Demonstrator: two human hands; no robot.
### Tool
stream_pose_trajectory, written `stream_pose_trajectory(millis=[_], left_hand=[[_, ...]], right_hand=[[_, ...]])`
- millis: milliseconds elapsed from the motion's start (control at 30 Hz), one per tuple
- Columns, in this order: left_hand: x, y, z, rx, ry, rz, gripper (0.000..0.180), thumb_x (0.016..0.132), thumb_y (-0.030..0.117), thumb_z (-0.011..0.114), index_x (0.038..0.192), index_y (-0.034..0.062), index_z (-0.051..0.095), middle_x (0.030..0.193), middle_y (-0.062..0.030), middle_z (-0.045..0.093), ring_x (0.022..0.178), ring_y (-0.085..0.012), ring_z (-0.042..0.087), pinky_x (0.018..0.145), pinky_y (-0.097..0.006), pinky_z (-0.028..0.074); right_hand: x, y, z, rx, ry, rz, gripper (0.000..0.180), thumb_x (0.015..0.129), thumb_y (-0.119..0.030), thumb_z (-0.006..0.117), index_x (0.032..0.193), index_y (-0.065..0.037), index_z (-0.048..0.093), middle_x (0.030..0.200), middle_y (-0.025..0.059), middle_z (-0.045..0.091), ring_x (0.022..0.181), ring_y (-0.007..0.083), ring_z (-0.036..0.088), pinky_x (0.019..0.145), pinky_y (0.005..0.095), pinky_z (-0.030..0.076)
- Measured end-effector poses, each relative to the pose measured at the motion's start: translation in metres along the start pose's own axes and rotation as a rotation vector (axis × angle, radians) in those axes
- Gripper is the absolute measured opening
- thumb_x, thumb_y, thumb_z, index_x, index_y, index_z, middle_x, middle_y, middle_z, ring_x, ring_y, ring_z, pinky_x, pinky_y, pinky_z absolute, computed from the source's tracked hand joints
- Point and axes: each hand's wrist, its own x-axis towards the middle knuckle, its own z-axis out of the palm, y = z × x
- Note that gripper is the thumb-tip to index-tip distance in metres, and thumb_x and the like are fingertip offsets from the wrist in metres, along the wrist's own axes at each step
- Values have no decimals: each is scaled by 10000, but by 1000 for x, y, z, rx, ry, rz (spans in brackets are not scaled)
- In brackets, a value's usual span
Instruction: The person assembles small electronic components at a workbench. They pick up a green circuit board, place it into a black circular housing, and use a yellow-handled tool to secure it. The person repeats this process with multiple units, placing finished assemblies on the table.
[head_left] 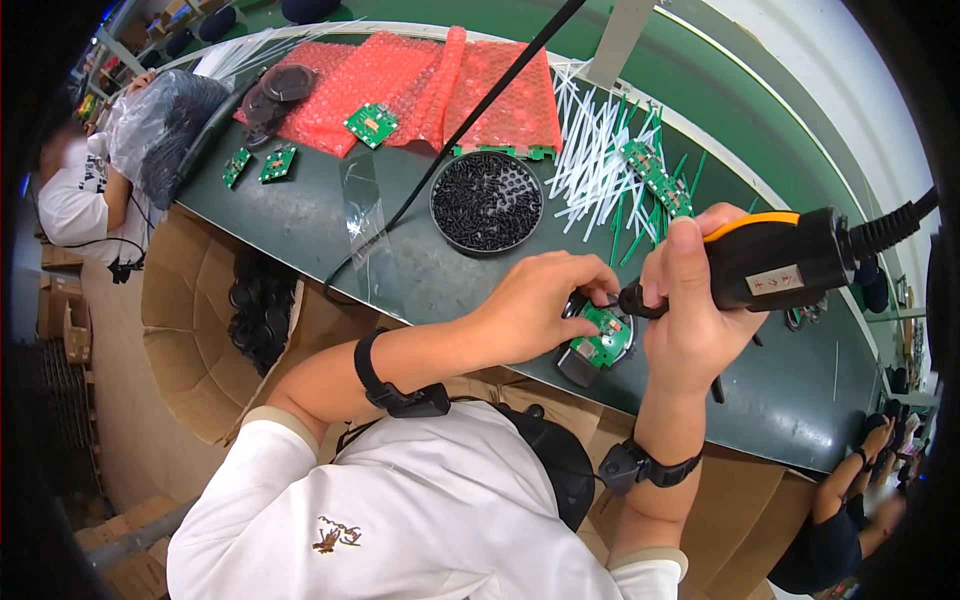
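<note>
My left hand (540, 305) grips a round black housing (578, 369) at the table's near edge, thumb and fingers closed at its left side. Set into this housing is a green circuit board (606, 343). A black electric screwdriver (765, 265) with an orange lever lies in my right hand (690, 315), fingers wrapped round its front part. Its nose points left, down at the board's upper edge beside my left fingertips. Whether the bit touches a screw is too small to tell.
A round dish of small black screws (487, 203) stands left of the work. Behind lie white and green strips (590, 150), another circuit board (655, 178) and red bubble wrap (400, 85). A cable (480, 110) crosses the table. An open carton (190, 320) holds black parts; people sit at both sides.
</note>
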Motion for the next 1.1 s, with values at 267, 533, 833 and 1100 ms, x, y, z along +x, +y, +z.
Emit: stream_pose_trajectory(millis=[267,533,833,1100], left_hand=[[1,-2,1,-17,15,18,499,713,7,884,1153,57,655,1041,-106,694,970,-278,697,862,-405,578],[-2,-7,3,125,70,67,534,688,64,901,1160,78,653,987,-87,685,928,-290,646,829,-420,530],[-10,-1,-2,-23,34,-48,573,702,42,936,1207,76,669,945,-35,709,845,-144,660,754,-289,524],[-8,58,-27,37,99,256,403,740,16,897,1105,58,731,1040,-81,689,895,-184,660,745,-301,543]], right_hand=[[-5,-5,2,143,-72,34,262,893,23,819,1018,-22,593,821,23,610,584,77,554,511,231,454],[-12,-1,2,-2,-67,19,250,885,41,815,1032,-7,618,856,11,639,708,72,603,630,243,515],[-8,-17,-50,-950,-98,-51,398,962,-218,758,1275,7,656,1078,141,703,908,239,700,783,355,548],[-36,-1,-172,-498,32,578,240,1073,-234,620,1093,-7,695,826,62,705,503,113,593,440,271,495]])
